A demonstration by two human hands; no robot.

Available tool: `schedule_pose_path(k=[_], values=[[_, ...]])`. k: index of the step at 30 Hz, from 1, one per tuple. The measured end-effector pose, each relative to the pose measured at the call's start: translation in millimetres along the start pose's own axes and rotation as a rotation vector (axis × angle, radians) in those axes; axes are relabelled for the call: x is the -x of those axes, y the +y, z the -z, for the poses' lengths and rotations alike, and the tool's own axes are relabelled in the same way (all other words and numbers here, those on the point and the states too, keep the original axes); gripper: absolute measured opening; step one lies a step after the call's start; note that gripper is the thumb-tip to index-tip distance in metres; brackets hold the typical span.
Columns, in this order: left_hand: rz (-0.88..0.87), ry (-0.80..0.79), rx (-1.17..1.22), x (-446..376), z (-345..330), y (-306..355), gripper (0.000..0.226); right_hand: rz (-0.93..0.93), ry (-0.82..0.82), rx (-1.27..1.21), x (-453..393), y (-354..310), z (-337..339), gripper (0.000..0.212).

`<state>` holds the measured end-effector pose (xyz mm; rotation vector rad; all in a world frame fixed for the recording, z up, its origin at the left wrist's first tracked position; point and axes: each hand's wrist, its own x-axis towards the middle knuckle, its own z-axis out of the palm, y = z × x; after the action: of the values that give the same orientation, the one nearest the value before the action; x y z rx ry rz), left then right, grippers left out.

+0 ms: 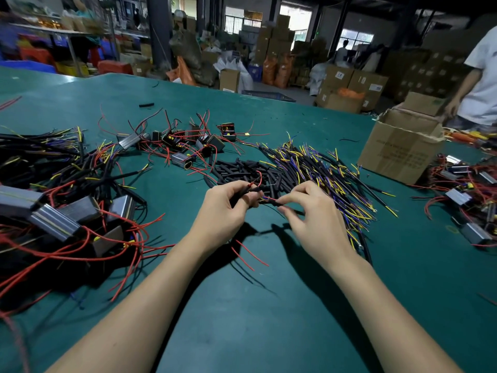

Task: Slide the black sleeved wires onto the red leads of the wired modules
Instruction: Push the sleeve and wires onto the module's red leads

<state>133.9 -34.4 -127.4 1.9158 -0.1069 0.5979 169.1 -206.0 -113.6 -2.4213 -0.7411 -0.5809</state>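
Sleeved wire (271, 202) pinched by right hand (309, 211); left hand (223, 208) grips red lead (251, 185); cardboard box (400, 152) contents hidden.

On my green worktop (269, 305) lie piled wired modules (61, 211) at left, more modules (185, 142) beyond, short black sleeves (242, 168) and sleeved wires (322, 168) at centre, a cardboard box (400, 149) at right.

Left module pile (48, 219) cut by frame edge, bystander (481, 76) cropped at right, background shelves (53, 30) blurred
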Motion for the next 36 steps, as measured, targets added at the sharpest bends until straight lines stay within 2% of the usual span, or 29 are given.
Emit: schedule_pose_path(k=[8, 15, 23, 26, 29, 36], values=[[-0.002, 0.027, 0.064, 3, 1, 10, 0.016, 0.033, -0.011, -0.046, -1, -2, 1, 0.01], [0.142, 0.056, 0.274, -2, 3, 9, 0.021, -0.022, -0.139, -0.138, -3, 7, 5, 0.01], [0.096, -0.015, 0.168, 0, 1, 9, 0.005, -0.154, -0.169, -0.392, -4, 3, 5, 0.02], [0.093, -0.011, 0.149, 0, 0, 7, 0.014, -0.143, -0.143, -0.493, -3, -7, 2, 0.014], [0.072, -0.044, 0.124, 0, -2, 6, 0.013, -0.146, -0.064, -0.576, -2, -16, -5, 0.015], [0.055, -0.071, 0.154, 2, -5, 10, 0.007, -0.403, 0.095, -0.961, -2, -27, -13, 0.014]])
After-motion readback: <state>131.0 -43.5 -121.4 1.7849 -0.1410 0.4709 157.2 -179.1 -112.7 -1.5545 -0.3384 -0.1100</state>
